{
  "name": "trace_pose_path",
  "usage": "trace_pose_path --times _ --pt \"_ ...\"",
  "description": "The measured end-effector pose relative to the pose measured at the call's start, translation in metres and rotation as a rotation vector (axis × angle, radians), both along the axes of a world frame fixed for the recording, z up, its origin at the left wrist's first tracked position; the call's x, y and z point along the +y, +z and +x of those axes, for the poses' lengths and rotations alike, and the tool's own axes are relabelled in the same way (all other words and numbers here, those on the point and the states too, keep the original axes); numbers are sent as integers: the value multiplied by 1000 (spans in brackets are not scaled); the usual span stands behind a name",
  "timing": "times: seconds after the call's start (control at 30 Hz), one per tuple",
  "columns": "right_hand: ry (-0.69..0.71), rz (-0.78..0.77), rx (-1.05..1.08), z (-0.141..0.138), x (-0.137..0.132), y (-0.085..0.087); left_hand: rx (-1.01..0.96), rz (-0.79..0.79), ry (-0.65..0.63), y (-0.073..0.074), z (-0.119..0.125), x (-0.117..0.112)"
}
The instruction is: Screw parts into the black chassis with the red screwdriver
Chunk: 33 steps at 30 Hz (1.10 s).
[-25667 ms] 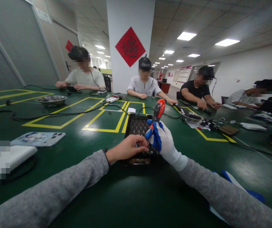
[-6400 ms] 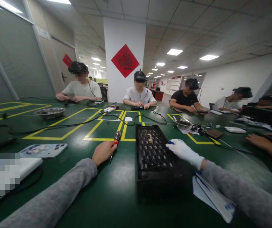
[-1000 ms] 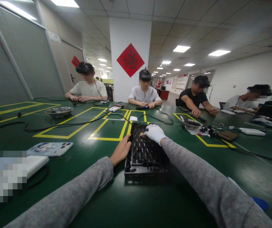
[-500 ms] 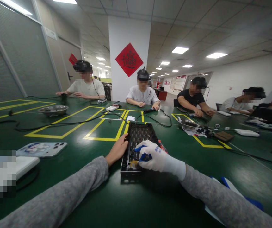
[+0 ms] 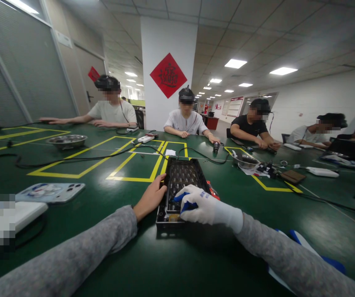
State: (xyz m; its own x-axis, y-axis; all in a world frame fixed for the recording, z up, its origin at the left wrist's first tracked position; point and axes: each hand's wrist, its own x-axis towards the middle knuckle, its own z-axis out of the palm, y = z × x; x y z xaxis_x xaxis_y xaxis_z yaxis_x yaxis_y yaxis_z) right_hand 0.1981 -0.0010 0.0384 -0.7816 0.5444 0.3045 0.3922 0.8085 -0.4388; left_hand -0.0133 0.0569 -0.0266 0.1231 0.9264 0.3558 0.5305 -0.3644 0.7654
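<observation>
A long black open case [image 5: 186, 170] lies on the green table in front of me, with rows of small shiny metal pieces inside. Its near end holds a yellowish, gold-toned part [image 5: 174, 217]. My bare left hand [image 5: 152, 197] grips the case's left wall, thumb over the rim. Above the near half of the case is my right hand [image 5: 197, 204], in a white glove with blue fingertips. Its fingers are curled in a pinch, and whatever sits between them is hidden. A red object [image 5: 214, 189] shows partly behind the case's right side.
A pale phone [image 5: 52, 192] lies to the left; another white-and-blue glove [image 5: 315, 249] is under my right forearm. Metal bowls [image 5: 67, 141] and black cables [image 5: 103, 156] lie farther out. Several people sit across the table, one with a hand by a dark cylindrical tool [image 5: 216, 147].
My right hand has shifted slightly left over the case; my left hand keeps its hold. Across the table, one person's arm has stretched out left, and another's dark tool has turned.
</observation>
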Motion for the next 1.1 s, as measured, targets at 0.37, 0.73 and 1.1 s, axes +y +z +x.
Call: trace_pose_path --times 0.37,0.73,1.1 --pt "-34 23 -23 -3 3 -4 39 2 -20 1 -1 -3" --pt "-22 51 -3 -4 1 -5 79 -10 -15 4 -1 -5" --pt "5 147 51 -3 1 -6 101 -15 -6 3 -1 -4"
